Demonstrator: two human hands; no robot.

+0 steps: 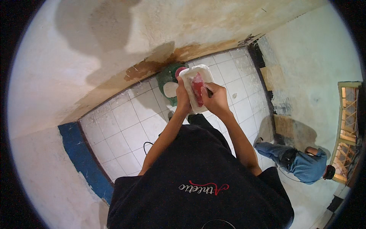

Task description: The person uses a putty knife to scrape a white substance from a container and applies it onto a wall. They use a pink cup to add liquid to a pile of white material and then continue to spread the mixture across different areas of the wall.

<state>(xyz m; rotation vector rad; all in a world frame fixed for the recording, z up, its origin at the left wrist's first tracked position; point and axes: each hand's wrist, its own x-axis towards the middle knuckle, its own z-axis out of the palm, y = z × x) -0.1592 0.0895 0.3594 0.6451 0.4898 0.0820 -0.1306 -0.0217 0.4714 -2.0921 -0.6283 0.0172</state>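
Observation:
My left hand (pixel 183 96) grips the left edge of a white rectangular tray (pixel 192 76) held up in front of my chest. My right hand (pixel 215 98) presses a red tool, seemingly a scraper or small trowel (pixel 198 88), onto the tray's surface. Behind and below the tray, a green bucket (pixel 166 77) stands on the tiled floor with pale material (pixel 170 89) inside. A small red round thing (pixel 180 71) shows at the tray's upper left corner.
A stained, patchy wall (pixel 114 42) rises ahead. White floor tiles (pixel 126 126) lie below, with a blue wall strip (pixel 82 158) at left. Another person in blue clothing (pixel 301 162) is at lower right near a wooden window frame (pixel 349 129). A thin cable (pixel 146 145) lies on the tiles.

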